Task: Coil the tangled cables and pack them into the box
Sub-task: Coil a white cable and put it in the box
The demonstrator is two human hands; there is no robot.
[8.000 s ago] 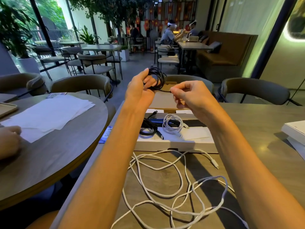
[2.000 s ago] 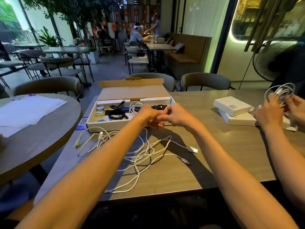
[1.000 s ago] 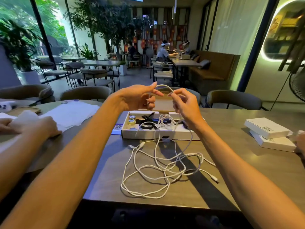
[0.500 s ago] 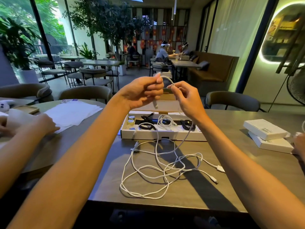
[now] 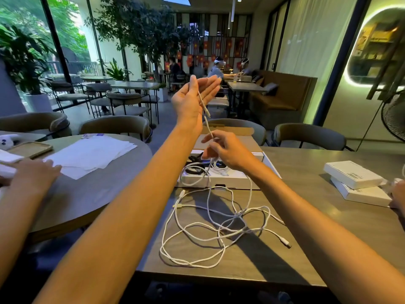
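Above the box [image 5: 221, 179], raised left hand [image 5: 190, 102] open-palmed, cable [image 5: 205, 106] across it.

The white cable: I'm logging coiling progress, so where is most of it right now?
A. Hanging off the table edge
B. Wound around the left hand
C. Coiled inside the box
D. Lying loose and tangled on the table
D: the white cable sprawls in loose loops on the table; only one end rises to the right hand and left hand.

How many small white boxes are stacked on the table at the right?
2: a top box lying askew on a lower box, near the table's right edge. Nothing else seems hidden there.
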